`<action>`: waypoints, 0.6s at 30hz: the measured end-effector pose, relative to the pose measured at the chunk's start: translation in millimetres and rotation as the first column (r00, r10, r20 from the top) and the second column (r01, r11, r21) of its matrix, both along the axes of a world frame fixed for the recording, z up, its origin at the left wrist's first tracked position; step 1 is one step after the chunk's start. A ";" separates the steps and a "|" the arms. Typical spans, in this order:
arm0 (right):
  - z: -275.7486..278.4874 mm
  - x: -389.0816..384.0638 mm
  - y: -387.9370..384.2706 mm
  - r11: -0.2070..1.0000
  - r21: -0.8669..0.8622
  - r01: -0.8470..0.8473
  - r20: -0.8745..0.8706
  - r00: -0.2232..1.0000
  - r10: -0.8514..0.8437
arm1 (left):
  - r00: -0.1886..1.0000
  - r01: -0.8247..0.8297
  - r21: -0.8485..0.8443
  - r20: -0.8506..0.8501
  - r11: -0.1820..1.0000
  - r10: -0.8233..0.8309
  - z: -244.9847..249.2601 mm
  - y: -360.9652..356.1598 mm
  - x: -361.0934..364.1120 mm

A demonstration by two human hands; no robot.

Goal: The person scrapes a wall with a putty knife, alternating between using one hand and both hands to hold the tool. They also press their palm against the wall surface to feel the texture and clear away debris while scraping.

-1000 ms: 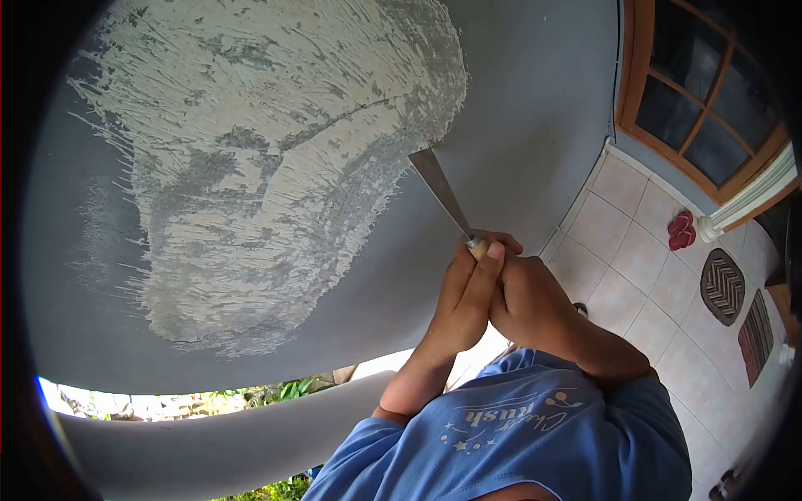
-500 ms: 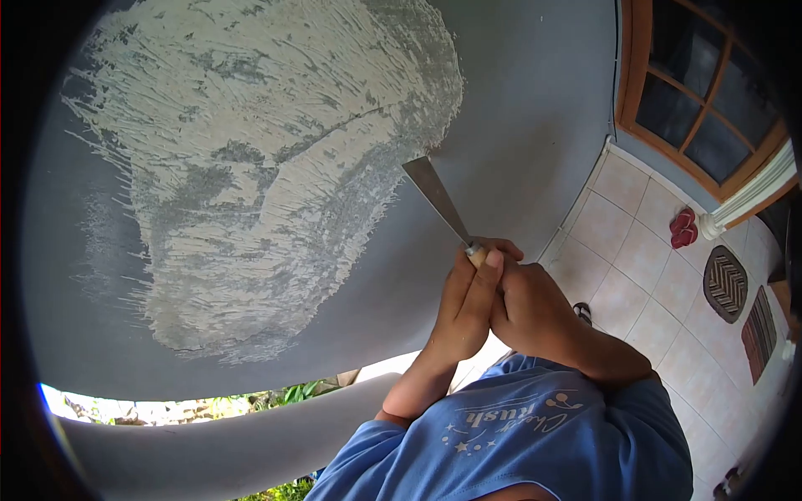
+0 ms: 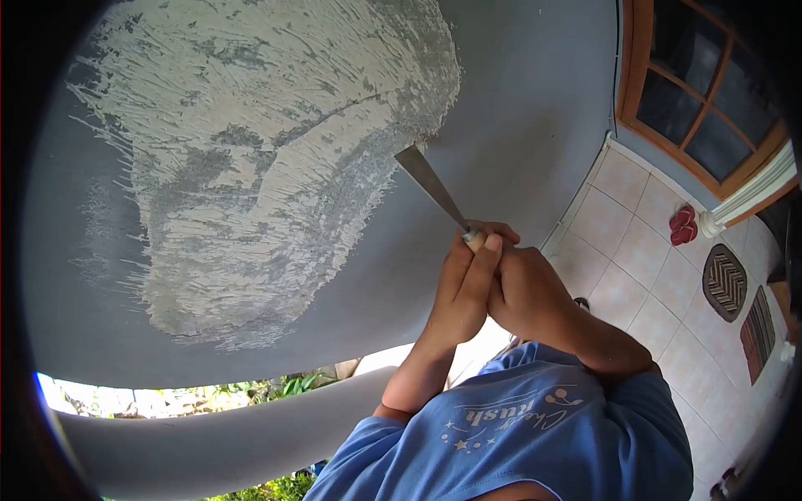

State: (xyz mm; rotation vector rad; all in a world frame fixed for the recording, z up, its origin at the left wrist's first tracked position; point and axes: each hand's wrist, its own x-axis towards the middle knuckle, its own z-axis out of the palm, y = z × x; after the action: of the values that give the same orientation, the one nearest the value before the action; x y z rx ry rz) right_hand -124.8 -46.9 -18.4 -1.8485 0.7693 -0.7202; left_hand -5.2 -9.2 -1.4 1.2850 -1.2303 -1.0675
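Both my hands are closed together around the pale handle of a scraper (image 3: 434, 189). My left hand (image 3: 461, 288) wraps it with the thumb lying along the handle. Against it, on the other side, my right hand (image 3: 532, 292) is clasped, and most of the handle is hidden by the fingers. The flat metal blade points up and left, its wide end right at the lower right border of a rough whitish patch (image 3: 276, 188) on the grey wall (image 3: 518, 108). Stroke-like ridges and grey gaps cover that patch.
Pale floor tiles (image 3: 618, 288) lie to the right, with red sandals (image 3: 682, 225), a dark oval mat (image 3: 724, 282) and a striped mat (image 3: 758, 336). A wood-framed window (image 3: 706, 92) is at upper right. Beyond the wall's lower edge runs a rounded grey ledge (image 3: 225, 447) with plants behind.
The view has shifted a little, and the wall patch sits slightly higher. My hands and the scraper have moved slightly up and left in view, with the grip the same.
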 end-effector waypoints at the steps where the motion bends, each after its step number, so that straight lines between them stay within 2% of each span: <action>1: 0.5 -0.1 0.5 1.000 0.015 0.012 0.012 1.000 -0.012 | 1.000 0.009 0.007 0.008 1.000 -0.009 -3.4 -1.1 1.9; 3: 2.2 -0.1 1.4 0.998 0.046 0.041 0.035 0.998 -0.042 | 1.000 0.014 -0.005 0.006 1.000 -0.014 2.2 2.1 0.0; 7: 0.7 6.0 4.2 0.996 -0.048 0.075 0.031 0.997 -0.073 | 0.995 -0.030 0.022 -0.090 0.999 0.032 1.4 4.4 -0.1; 9: -6.4 16.4 -7.1 0.996 -0.032 0.086 -0.015 0.996 -0.087 | 0.996 0.022 0.040 -0.085 0.999 -0.018 -2.8 -5.7 9.6; 10: -6.9 16.8 -6.2 0.994 -0.021 0.110 0.030 0.994 -0.110 | 0.996 0.051 0.042 -0.079 0.998 -0.047 -2.8 -11.5 13.3; 14: -3.5 7.3 7.0 0.996 -0.050 0.072 0.107 0.992 -0.066 | 0.999 -0.014 0.007 -0.035 1.000 0.014 5.4 7.5 1.3; 17: -0.7 7.4 -5.3 0.999 0.014 -0.030 0.018 0.999 0.030 | 0.998 -0.053 0.003 -0.042 0.999 0.053 -0.2 -1.0 2.0; 18: 1.3 5.3 -2.7 1.000 0.010 -0.016 0.039 0.999 0.016 | 0.999 -0.043 0.017 -0.019 0.999 0.043 2.4 1.9 1.0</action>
State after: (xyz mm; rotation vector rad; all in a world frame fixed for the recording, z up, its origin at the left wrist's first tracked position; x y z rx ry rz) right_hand -119.5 -49.6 -17.1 -1.8242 0.7306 -0.7386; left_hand -4.2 -7.2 1.0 1.3051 -1.1766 -1.0592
